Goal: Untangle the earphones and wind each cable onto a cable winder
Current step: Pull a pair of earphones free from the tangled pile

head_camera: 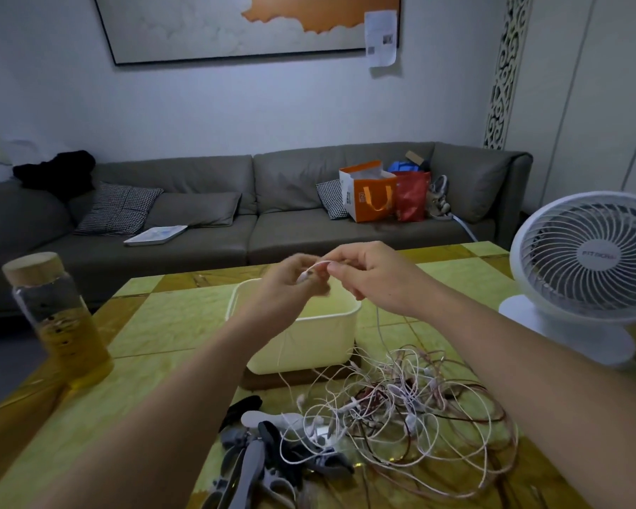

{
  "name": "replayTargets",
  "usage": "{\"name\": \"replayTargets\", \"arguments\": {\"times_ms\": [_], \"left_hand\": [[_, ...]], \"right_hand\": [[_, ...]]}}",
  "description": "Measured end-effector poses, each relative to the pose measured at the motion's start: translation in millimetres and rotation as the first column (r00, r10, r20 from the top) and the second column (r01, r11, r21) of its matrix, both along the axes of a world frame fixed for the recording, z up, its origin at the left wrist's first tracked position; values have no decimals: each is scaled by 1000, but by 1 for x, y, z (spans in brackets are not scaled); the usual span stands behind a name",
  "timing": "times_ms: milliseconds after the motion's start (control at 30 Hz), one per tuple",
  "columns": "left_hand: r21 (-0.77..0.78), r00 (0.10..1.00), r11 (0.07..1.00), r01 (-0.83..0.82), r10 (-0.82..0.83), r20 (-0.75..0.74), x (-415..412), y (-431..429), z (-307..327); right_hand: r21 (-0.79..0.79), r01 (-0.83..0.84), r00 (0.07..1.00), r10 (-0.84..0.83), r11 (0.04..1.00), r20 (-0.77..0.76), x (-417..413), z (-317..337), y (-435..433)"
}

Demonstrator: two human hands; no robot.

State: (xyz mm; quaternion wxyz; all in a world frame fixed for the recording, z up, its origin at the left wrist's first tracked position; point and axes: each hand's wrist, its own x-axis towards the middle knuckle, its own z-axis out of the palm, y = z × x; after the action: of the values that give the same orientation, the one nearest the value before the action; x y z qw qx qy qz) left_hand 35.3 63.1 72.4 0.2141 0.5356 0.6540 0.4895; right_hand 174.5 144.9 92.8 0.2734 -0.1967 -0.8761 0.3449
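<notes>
While the left hand and right hand both pinch one thin white earphone cable above the cream plastic tub, fingers curled on it, the heap of white and pinkish earphones lies knotted on the yellow-green tiled bench; the job looks barely begun. No grey or black cable winder beside it looks wound. A grey sofa stands behind.

1. Left hand, motion-blurred, and right hand are raised over a cream tub.
2. Both pinch one white cable; its slack drops to the earphone tangle.
3. The tangle, white and reddish, lies on the worktop just beside the tub.
4. Grey and black cable winders are heaped at the tangle's left edge.
5. Bottle far left, fan far right.
</notes>
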Motion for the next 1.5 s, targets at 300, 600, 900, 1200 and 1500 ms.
{"name": "replayTargets", "arguments": {"times_ms": [300,600,900,1200,1500], "left_hand": [[201,577,976,-84,-117,808,-16,-8,13],[302,634,916,-263,-72,770,-29,-10,17],[297,728,932,-210,-54,683,-18,-1,25],[231,928,973,-15,-73,365,-6,8,14],[-62,856,910,410,-361,369,41,15,-3]], "right_hand": [[-65,395,883,-359,917,304,29,-65,35],[-387,587,790,-400,711,464,46,-78,60],[-556,368,770,-579,746,-267,21,20,68],[207,223,903,-122,953,-412,2,75,18],[268,17,895,105,963,-434,-16,73,3]]}}
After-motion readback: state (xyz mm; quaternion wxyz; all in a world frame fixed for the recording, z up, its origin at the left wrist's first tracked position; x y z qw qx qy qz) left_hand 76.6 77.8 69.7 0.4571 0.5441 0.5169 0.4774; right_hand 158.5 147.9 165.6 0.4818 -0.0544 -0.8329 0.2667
